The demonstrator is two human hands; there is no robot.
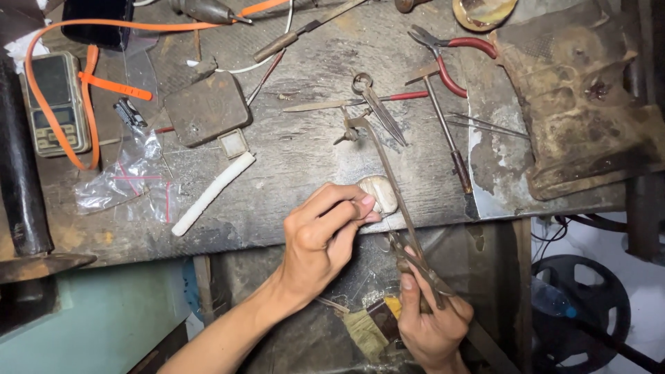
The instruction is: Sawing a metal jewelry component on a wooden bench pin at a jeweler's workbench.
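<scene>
Hands at lower centre: left hand (325, 232) pinches a pale shell-like piece (379, 193) against the table (291, 166) edge; right hand (433, 318) grips a saw frame (388, 180) handle. Risk: thin blade snapping if twisted, or nicking the pinching fingertips.

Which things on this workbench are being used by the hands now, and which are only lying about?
In use:
- left hand pinching a pale shell-like piece
- right hand gripping the handle of a jeweller's saw frame

Lying about:
- red-handled pliers
- pocket scale
- white stick
- dividers
- plastic bag
- dark flat block
</scene>
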